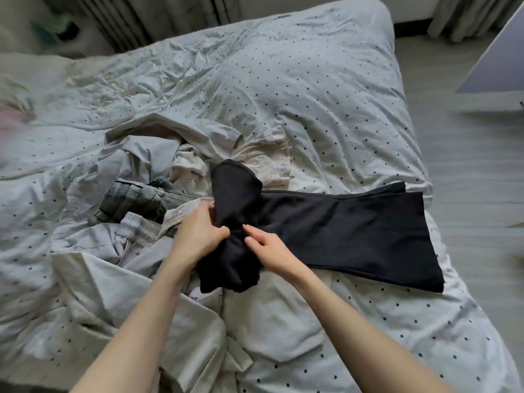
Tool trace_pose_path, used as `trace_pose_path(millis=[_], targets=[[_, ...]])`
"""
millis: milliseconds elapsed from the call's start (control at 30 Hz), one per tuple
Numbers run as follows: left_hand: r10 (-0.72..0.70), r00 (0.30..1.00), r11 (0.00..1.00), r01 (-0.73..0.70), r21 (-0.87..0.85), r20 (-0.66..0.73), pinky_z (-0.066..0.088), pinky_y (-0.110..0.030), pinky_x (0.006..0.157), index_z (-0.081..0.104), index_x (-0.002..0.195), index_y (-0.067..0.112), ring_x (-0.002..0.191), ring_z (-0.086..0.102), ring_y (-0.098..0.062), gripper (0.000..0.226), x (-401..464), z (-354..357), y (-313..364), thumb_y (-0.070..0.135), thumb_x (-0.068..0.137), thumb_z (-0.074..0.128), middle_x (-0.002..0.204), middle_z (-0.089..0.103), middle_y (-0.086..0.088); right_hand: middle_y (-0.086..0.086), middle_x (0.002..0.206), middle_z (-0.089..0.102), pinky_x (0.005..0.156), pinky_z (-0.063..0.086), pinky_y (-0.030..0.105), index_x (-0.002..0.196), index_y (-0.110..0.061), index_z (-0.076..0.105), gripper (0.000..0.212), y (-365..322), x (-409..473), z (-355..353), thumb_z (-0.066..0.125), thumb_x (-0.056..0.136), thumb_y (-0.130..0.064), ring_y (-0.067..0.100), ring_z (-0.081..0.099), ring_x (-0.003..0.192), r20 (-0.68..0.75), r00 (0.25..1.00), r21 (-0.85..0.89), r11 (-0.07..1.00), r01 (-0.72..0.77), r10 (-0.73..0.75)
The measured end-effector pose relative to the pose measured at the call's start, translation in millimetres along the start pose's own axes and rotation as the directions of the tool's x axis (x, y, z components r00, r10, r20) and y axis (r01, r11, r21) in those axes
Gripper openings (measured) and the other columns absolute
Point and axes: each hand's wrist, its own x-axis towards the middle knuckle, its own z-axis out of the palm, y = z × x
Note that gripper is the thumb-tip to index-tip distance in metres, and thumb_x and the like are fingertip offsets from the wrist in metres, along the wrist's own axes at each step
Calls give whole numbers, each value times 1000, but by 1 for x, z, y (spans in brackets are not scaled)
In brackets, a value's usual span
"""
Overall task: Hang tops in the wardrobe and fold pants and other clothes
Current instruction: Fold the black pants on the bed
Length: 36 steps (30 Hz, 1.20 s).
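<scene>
Black pants [348, 228] lie across the bed with the legs stretched flat to the right and the waist end bunched at the middle. My left hand [198, 231] grips that bunched waist part from the left. My right hand [269, 245] pinches the same black fabric from the right, fingers touching it. Left of the pants lies a heap of other clothes: a grey-green denim piece [133, 198], a cream printed garment [266, 154], a pale grey top [158, 148] and a beige garment [122, 296].
The bed [312, 80] carries a rumpled pale blue cover with dark dots. Its right edge drops to a grey floor [476, 194]. A white furniture panel [499, 66] stands at the upper right. Curtains [147, 15] hang behind the bed.
</scene>
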Motion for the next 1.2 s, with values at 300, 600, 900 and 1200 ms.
trace_pose_path(millis=[300,600,900,1200], targets=[[196,869,924,-9,-382,455,41,-23,99,49,133,9,107,56,-8,40,-5,83,46,9,93,52,123,61,-7,-5,144,44,109,36,32,142,-25,39,45,47,-40,-87,47,98,-26,8,45,126,-180,956,398,906,-144,231],[-230,973,731,183,-657,15,44,-31,84,56,123,1,97,58,-19,32,29,79,-8,6,91,56,118,62,-17,13,153,28,114,19,48,142,-19,42,59,59,-29,-43,59,88,-36,30,26,141,-143,899,-802,581,140,-414],[-69,863,595,438,-674,500,52,-28,67,54,121,21,87,67,-4,56,60,106,-42,38,71,74,103,71,10,3,159,-6,117,0,36,150,-31,7,72,98,-14,-62,47,93,-49,17,-5,146,-66,979,-801,596,62,-192],[48,980,747,94,-659,194,48,-11,59,60,95,19,73,65,4,30,52,80,-14,12,73,78,92,68,8,-5,159,-1,117,9,27,149,-32,17,74,73,-19,-66,61,90,-34,9,-2,146,-28,993,-465,881,91,-118]])
